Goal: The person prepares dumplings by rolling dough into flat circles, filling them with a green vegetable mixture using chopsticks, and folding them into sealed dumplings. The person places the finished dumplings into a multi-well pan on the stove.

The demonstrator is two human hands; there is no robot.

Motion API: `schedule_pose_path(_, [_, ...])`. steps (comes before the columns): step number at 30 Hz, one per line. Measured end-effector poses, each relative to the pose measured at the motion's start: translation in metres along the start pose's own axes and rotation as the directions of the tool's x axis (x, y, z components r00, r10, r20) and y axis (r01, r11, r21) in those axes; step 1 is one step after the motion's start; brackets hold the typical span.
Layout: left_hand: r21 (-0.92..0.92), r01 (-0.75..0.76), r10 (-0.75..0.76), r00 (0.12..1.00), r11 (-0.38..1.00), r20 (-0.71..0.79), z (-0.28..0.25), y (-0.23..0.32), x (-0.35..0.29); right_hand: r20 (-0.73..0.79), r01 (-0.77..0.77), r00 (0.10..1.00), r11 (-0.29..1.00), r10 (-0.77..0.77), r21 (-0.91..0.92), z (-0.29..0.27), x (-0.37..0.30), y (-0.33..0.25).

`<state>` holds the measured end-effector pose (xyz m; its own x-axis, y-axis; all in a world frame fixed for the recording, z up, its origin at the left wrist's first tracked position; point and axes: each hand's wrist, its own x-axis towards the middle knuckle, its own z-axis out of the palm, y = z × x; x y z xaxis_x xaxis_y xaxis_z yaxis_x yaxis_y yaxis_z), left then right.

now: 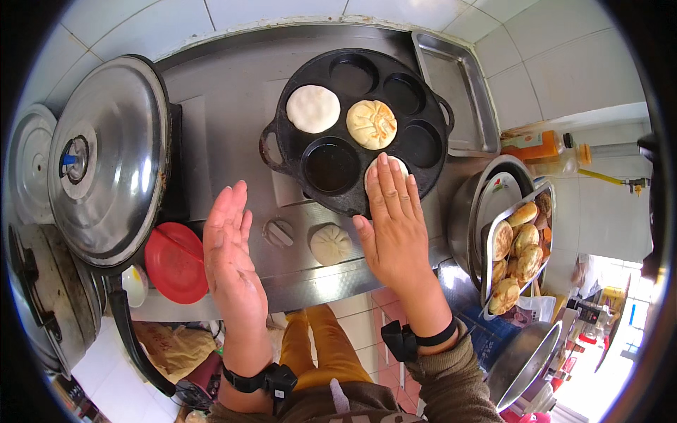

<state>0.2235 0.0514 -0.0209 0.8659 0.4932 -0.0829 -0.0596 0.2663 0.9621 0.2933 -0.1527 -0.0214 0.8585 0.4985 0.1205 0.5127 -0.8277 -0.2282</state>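
Note:
A black cast-iron pan (367, 166) with several round wells sits on the steel counter. In its upper left well lies a flat white dough round (313, 109); a pleated, browned bun (372, 124) is in the middle one. My right hand (398, 218) lies flat, fingers straight, over a pale dough piece (386, 166) at the pan's near side, covering most of it. My left hand (229, 261) is open and empty, raised beside a red plate (176, 262). Between my hands, an uncooked pleated bun (331, 244) rests on the counter.
A large lidded pan (106, 162) stands at the left, its handle pointing toward me. Right of the cast-iron pan are a steel tray (451, 92), a steel pot (462, 204) and a tray of browned buns (515, 247). Bottles (543, 149) stand near the right wall.

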Motion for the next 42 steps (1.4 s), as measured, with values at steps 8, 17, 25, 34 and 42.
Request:
schedule_pose_path(8, [-0.019, 0.014, -0.015, 1.0, 1.0, -0.015, -0.007, 0.001, -0.018, -0.031, 0.022, 0.999, 1.0, -0.022, -0.008, -0.006, 0.003, 0.011])
schedule_pose_path(17, [0.072, 0.022, -0.024, 0.999, 0.997, 0.037, -0.008, -0.001, -0.054, -0.085, 0.041, 0.995, 0.993, -0.051, -0.108, -0.001, 0.001, 0.011])
schedule_pose_path(25, [0.441, 0.14, -0.269, 0.931, 0.887, 0.245, -0.011, -0.037, -0.086, -0.376, -0.024, 0.899, 0.882, 0.226, 0.471, -0.001, -0.075, -0.035])
schedule_pose_path(34, [0.465, 0.189, -0.315, 0.925, 0.865, 0.21, 0.007, -0.094, -0.06, 0.408, -0.434, 0.662, -0.122, 0.629, 0.893, 0.078, -0.067, -0.042])
schedule_pose_path(42, [-0.281, 0.494, -0.403, 0.856, 0.823, 0.325, 0.011, -0.059, -0.088, 0.298, -0.046, 0.752, -0.405, 0.588, 0.913, 0.034, -0.111, -0.07])
